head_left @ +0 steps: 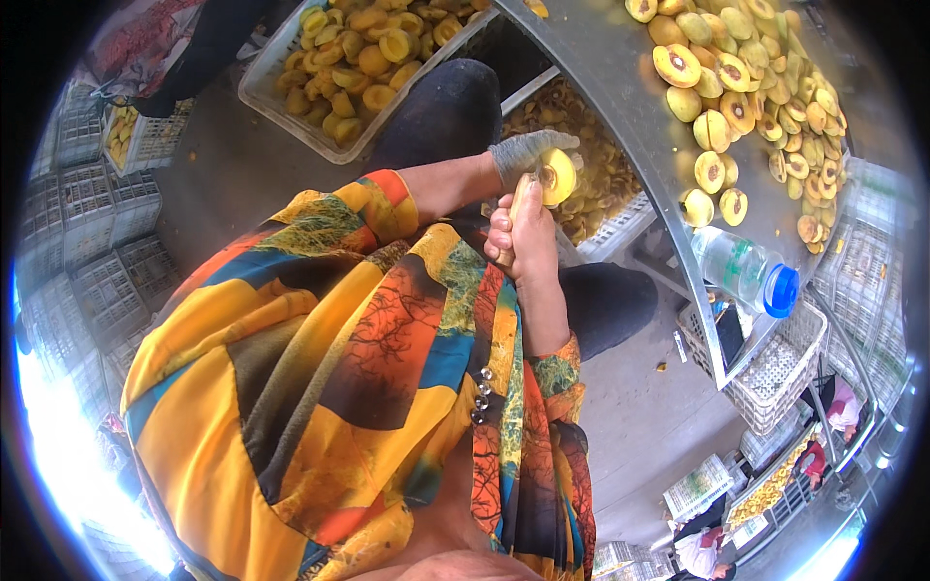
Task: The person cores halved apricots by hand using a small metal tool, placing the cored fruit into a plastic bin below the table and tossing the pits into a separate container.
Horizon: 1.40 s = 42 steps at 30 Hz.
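My left hand (523,153), in a grey glove, grips a halved yellow peach (558,177) with its cut face toward me. Just below it my bare right hand (524,237) is closed around a small tool with a pale handle (518,200), whose tip meets the peach half. Both hands are over my lap, above my dark trousers and my bright patterned sleeves. The tool's working end is hidden by the fruit.
A metal table (620,97) on the right carries several halved peaches (736,97) and a plastic bottle with a blue cap (751,273). Crates of peach halves stand under it (591,194) and at the top left (358,58). Empty crates (87,252) are stacked at left. Other people (707,552) work at bottom right.
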Each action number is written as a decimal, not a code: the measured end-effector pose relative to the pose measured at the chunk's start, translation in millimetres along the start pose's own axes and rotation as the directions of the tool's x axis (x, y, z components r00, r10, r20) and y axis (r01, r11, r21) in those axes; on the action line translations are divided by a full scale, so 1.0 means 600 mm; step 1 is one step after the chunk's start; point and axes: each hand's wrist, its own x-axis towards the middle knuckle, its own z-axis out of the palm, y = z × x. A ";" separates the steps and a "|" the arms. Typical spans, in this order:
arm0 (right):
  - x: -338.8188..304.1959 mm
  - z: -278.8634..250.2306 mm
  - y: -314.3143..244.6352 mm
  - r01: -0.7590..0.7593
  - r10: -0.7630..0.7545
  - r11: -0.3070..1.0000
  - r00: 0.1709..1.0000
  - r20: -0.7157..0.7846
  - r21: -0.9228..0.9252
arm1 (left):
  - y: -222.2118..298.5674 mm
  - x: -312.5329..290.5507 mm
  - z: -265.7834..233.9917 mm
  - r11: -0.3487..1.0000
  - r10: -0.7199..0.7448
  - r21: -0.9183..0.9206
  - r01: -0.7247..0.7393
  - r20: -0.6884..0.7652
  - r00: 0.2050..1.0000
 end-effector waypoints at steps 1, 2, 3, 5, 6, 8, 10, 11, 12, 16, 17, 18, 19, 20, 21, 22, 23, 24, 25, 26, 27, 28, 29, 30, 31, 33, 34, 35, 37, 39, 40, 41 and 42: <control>0.000 -0.002 0.003 0.025 -0.024 1.000 1.000 0.007 -0.011 | -0.004 0.003 -0.005 1.000 0.004 -0.009 -0.003 0.035 0.999; 0.001 -0.004 0.007 0.051 -0.050 0.999 0.999 0.016 -0.018 | -0.004 0.000 0.000 1.000 0.006 -0.015 -0.005 0.069 0.998; 0.004 -0.007 0.011 0.077 -0.076 0.997 0.997 0.024 -0.026 | -0.002 -0.003 0.006 1.000 0.010 0.003 -0.010 0.045 0.999; 0.026 -0.012 0.035 0.365 -0.383 0.897 0.923 -0.024 -0.250 | 0.006 -0.009 0.020 0.999 0.022 0.038 -0.022 -0.006 1.000; 0.055 -0.018 0.059 0.558 -0.607 0.710 0.794 0.028 -0.429 | 0.008 0.022 -0.020 0.998 0.024 0.061 -0.025 0.024 0.999; 0.074 -0.027 0.065 0.616 -0.749 0.524 0.662 0.026 -0.589 | 0.020 0.014 -0.001 0.999 -0.003 0.047 0.016 -0.261 0.965; 0.050 -0.023 0.032 0.499 -0.588 0.763 0.800 -0.121 -0.412 | 0.051 -0.024 0.040 0.990 0.125 0.009 -0.140 -0.509 0.852; 0.054 -0.039 0.027 0.472 -0.539 0.811 0.833 -0.128 -0.345 | 0.068 -0.036 0.038 0.929 0.351 0.091 -0.360 -0.532 0.771; 0.048 -0.041 0.019 0.442 -0.479 0.866 0.867 -0.135 -0.234 | 0.100 -0.066 0.025 0.955 0.294 0.094 -0.282 -0.435 0.851; 0.057 -0.071 0.025 0.409 -0.442 0.890 0.883 -0.157 -0.203 | 0.215 -0.140 -0.043 0.658 0.744 0.528 -0.537 -0.348 0.571; 0.060 -0.072 0.023 0.384 -0.430 0.890 0.887 -0.170 -0.245 | 0.240 -0.159 -0.065 0.433 0.848 0.862 -0.264 -0.289 0.445; 0.064 -0.077 0.021 0.363 -0.426 0.887 0.882 -0.200 -0.285 | 0.266 -0.166 -0.087 0.123 0.917 0.989 0.087 -0.146 0.371; 0.069 -0.080 0.022 0.343 -0.445 0.852 0.872 -0.203 -0.397 | 0.281 -0.173 -0.097 -0.194 0.938 0.878 0.438 0.034 0.345; 0.080 -0.085 0.026 0.319 -0.468 0.804 0.860 -0.204 -0.501 | 0.282 -0.171 -0.098 -0.235 0.937 0.910 0.342 0.118 0.329; 0.083 -0.092 0.025 0.282 -0.492 0.745 0.844 -0.214 -0.604 | 0.270 -0.166 -0.083 -0.274 0.930 0.934 0.230 0.196 0.312; 0.084 -0.096 0.026 0.236 -0.515 0.690 0.825 -0.234 -0.685 | 0.247 -0.153 -0.062 -0.238 0.922 0.966 0.098 0.193 0.335; 0.073 -0.084 0.018 0.213 -0.500 0.690 0.831 -0.244 -0.691 | 0.212 -0.142 -0.020 -0.186 0.920 0.982 -0.030 0.184 0.346; 0.066 -0.085 0.016 0.228 -0.488 0.710 0.841 -0.233 -0.666 | 0.187 -0.113 0.013 -0.379 0.868 0.914 -0.143 0.405 0.289; 0.059 -0.087 0.014 0.253 -0.472 0.731 0.858 -0.202 -0.634 | 0.173 -0.086 0.035 -0.544 0.766 0.829 -0.128 0.553 0.327; 0.060 -0.088 0.015 0.224 -0.447 0.743 0.867 -0.219 -0.630 | 0.138 -0.066 0.087 -0.652 0.682 0.726 -0.218 0.687 0.251; 0.056 -0.091 0.017 0.280 -0.506 0.719 0.838 -0.204 -0.636 | 0.120 -0.039 0.121 -0.807 0.468 0.538 -0.242 0.834 0.293; 0.055 -0.094 0.020 0.299 -0.510 0.725 0.839 -0.191 -0.621 | 0.097 -0.021 0.167 -0.761 0.405 0.564 -0.321 0.799 0.444; 0.053 -0.102 0.023 0.311 -0.514 0.735 0.835 -0.196 -0.603 | 0.061 0.007 0.211 -0.798 0.336 0.497 -0.341 0.836 0.433; 0.044 -0.106 0.023 0.307 -0.512 0.748 0.831 -0.216 -0.589 | 0.035 0.057 0.234 -0.811 0.203 0.396 -0.431 0.880 0.429; 0.035 -0.112 0.022 0.303 -0.508 0.763 0.828 -0.240 -0.571 | 0.004 0.089 0.276 -0.737 0.172 0.544 -0.400 0.724 0.668; 0.016 -0.123 0.026 0.294 -0.496 0.785 0.826 -0.269 -0.545 | -0.047 0.108 0.357 -0.777 0.007 0.563 -0.281 0.453 0.891; 0.008 -0.128 0.030 0.287 -0.487 0.792 0.829 -0.276 -0.538 | -0.076 0.174 0.347 -0.801 -0.071 0.494 -0.338 0.481 0.874; 0.002 -0.135 0.032 0.276 -0.473 0.799 0.837 -0.275 -0.535 | -0.088 0.211 0.332 -0.839 -0.079 0.452 -0.304 0.451 0.889; -0.004 -0.155 0.054 0.320 -0.517 0.797 0.799 -0.306 -0.512 | -0.126 0.255 0.327 -0.900 -0.133 0.332 -0.282 0.407 0.904; -0.011 -0.169 0.069 0.356 -0.570 0.756 0.771 -0.285 -0.549 | -0.133 0.260 0.324 -0.916 -0.109 0.278 -0.290 0.523 0.845; -0.013 -0.177 0.072 0.359 -0.573 0.751 0.771 -0.277 -0.555 | -0.129 0.260 0.332 -0.893 -0.114 0.344 -0.291 0.452 0.884; -0.016 -0.177 0.074 0.372 -0.573 0.764 0.766 -0.290 -0.527 | -0.114 0.237 0.343 -0.869 -0.115 0.411 -0.276 0.375 0.920; -0.017 -0.176 0.075 0.384 -0.572 0.776 0.762 -0.303 -0.501 | -0.106 0.255 0.323 -0.870 -0.107 0.394 -0.296 0.435 0.894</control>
